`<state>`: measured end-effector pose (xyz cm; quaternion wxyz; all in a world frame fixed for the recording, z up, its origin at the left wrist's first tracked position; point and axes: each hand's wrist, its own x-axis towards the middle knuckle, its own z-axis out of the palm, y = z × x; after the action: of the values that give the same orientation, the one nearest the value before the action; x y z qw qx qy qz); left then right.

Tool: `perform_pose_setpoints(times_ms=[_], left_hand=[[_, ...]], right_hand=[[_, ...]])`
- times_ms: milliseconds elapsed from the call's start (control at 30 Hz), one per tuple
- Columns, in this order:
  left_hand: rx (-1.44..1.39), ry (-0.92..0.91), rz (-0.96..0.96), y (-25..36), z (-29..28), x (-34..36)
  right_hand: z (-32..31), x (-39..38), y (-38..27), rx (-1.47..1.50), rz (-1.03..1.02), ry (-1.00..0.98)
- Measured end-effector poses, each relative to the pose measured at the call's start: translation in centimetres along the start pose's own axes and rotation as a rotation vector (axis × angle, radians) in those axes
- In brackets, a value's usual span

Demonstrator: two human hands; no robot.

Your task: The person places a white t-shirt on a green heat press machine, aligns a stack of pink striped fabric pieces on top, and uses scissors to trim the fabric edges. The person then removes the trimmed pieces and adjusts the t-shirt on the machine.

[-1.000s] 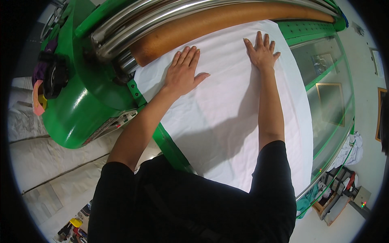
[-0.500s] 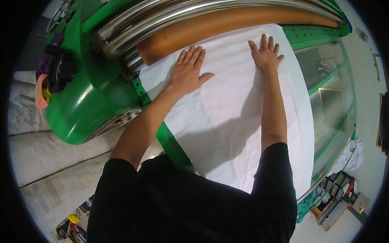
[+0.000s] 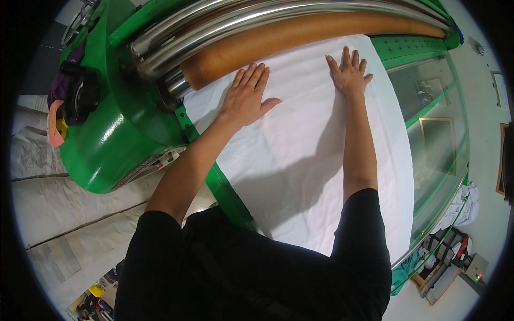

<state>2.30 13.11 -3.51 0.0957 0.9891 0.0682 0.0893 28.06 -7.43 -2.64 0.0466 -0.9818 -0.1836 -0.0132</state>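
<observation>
A wide white sheet [image 3: 300, 176], fabric or paper, lies over the bed of a green roller machine [image 3: 115, 139]. Its far edge meets a brown padded roller [image 3: 300, 37], with shiny metal rollers [image 3: 225, 33] just beyond. My left hand [image 3: 246, 96] rests flat on the sheet close to the roller's left part, fingers stretched out and thumb apart. Farther right, my right hand [image 3: 350, 75] presses flat near the sheet's far right corner, its fingers spread. Neither hand grips anything. Both arms reach straight ahead and throw shadows across the sheet.
A glass-topped section [image 3: 433, 128] of the bed extends to the right. Black knobs [image 3: 80, 93] stick out at the machine's left end. Large pale wrapped rolls [image 3: 80, 198] lie at the left. Crumpled white cloth [image 3: 466, 206] and boxes sit at lower right.
The sheet's far edge appears slightly lower in view, and both hands keep their places on it. Little else differs.
</observation>
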Motion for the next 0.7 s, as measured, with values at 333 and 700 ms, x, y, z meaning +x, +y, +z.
perform_pose_setpoints(times_ms=[333,700], left_hand=[[0.01,-0.002,-0.004,-0.12,-0.01,0.16],[-0.034,0.038,0.023,0.22,-0.51,0.47]], right_hand=[[0.14,0.18,0.02,0.003,-0.001,0.001],[-0.09,0.4,-0.34,-0.001,-0.017,0.031]])
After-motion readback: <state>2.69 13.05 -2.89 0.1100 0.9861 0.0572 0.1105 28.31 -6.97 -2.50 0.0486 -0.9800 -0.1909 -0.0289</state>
